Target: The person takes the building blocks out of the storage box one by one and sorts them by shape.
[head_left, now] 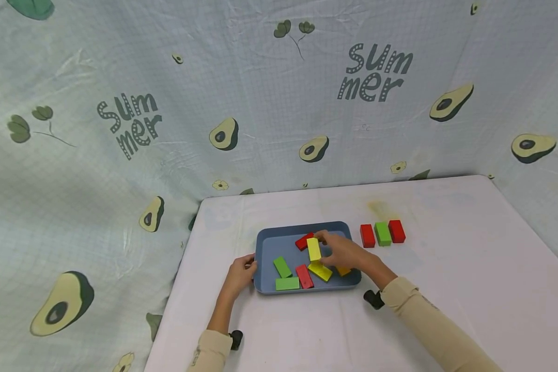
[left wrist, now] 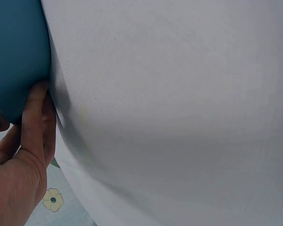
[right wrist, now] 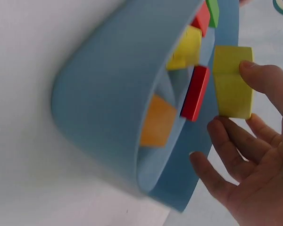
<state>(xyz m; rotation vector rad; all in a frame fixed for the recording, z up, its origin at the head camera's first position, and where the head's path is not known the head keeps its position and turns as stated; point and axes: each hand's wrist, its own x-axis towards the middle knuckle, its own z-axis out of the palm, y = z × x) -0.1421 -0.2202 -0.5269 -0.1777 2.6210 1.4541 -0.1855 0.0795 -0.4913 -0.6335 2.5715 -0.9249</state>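
A yellow block is pinched between the thumb and fingers of the right hand, above the blue-grey tray. In the right wrist view the same yellow block is held by the right hand, clear of the red block in the tray. At the tray's left edge the left hand touches the rim; in the left wrist view the left hand has fingertips against the outer wall of the tray. Inside the tray lie green, red, yellow and orange blocks.
Right of the tray, on the white-covered table, a red block, a green block and another red block stand in a row. A patterned cloth hangs behind and beside the table.
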